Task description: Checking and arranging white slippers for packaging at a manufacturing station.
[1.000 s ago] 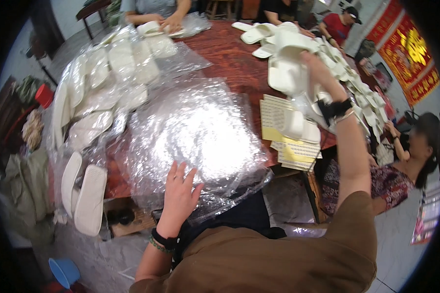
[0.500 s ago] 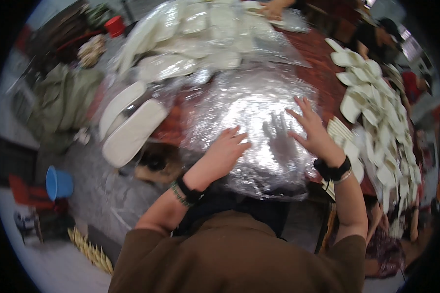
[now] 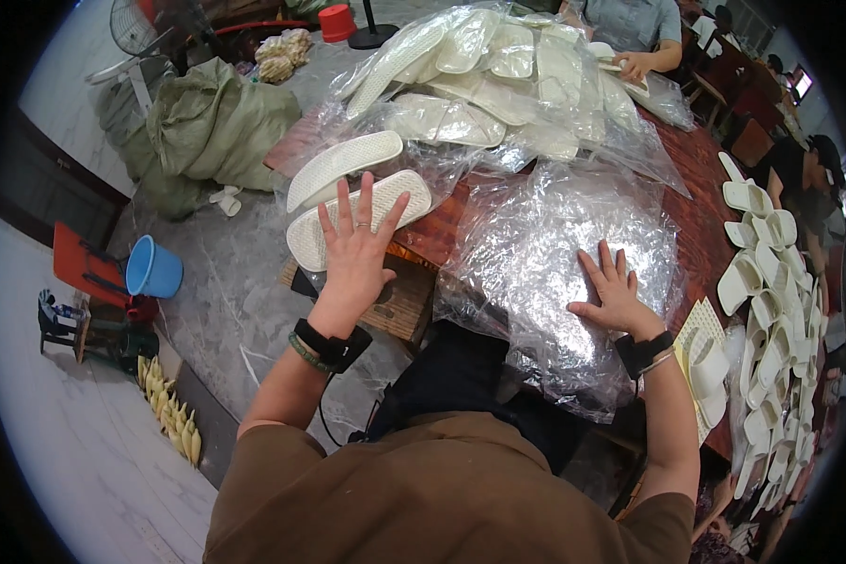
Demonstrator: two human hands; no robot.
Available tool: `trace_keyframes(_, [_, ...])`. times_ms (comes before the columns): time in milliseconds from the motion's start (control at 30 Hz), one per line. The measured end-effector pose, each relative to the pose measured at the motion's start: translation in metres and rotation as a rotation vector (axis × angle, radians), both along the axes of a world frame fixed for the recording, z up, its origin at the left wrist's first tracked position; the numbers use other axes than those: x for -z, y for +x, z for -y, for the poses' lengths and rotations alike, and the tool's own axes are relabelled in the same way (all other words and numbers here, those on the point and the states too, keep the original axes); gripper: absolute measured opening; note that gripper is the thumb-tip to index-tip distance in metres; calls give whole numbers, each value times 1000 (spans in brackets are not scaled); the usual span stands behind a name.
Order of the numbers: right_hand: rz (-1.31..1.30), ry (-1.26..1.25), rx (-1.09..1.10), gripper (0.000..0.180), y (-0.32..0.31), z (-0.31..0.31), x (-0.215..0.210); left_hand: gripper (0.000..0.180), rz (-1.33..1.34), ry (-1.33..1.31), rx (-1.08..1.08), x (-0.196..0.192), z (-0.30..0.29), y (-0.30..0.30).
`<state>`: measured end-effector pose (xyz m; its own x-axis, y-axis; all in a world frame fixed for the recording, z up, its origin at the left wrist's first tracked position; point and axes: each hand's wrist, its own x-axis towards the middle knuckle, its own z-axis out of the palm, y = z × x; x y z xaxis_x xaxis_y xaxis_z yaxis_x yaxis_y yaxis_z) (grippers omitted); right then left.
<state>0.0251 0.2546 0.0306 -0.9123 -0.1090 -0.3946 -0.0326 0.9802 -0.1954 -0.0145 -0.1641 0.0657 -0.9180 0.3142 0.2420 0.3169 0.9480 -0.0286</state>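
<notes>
My left hand (image 3: pixel 352 249), fingers spread and holding nothing, is over the nearer one of two loose white textured slippers (image 3: pixel 406 197) at the table's left edge. Whether it touches that slipper I cannot tell. The other slipper (image 3: pixel 348 167) lies just beyond it. My right hand (image 3: pixel 620 293) rests with outstretched fingers on a flat pile of clear plastic bags (image 3: pixel 536 235) in front of me, which hangs over the near edge. Past the bags is a heap of white slippers in clear bags (image 3: pixel 461 117).
Many more white slippers (image 3: pixel 771 273) cover the right side of the red-brown table (image 3: pixel 691 211). At the far side, a person's hand (image 3: pixel 635 66) is on a slipper. Floor things on the left include a blue bucket (image 3: pixel 153 268), green sacks (image 3: pixel 218 122) and a red bucket (image 3: pixel 336 23).
My left hand has moved off the plastic bags, leftward to the loose slippers. My right hand stays on the bags. The whole view has shifted, bringing the left side further in.
</notes>
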Motion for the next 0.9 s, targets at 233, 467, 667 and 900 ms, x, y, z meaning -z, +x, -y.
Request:
trace_keyframes(233, [-8,-14,-24,106,-3,0,4,91,-319,-32,-64,45,17,-29])
trace_keyframes(467, [-23,-31,11,104,5,-4,2,57,-373,92,8,-1,50,-56])
trace_keyframes(667, [-58,-74,-31,100,4,2,-3,34,-781,-166,104,-166,45,-37])
trace_keyframes(900, [-95,-89,-19,103,7,-3,4,12,-666,-194,911,-287,-90,-29])
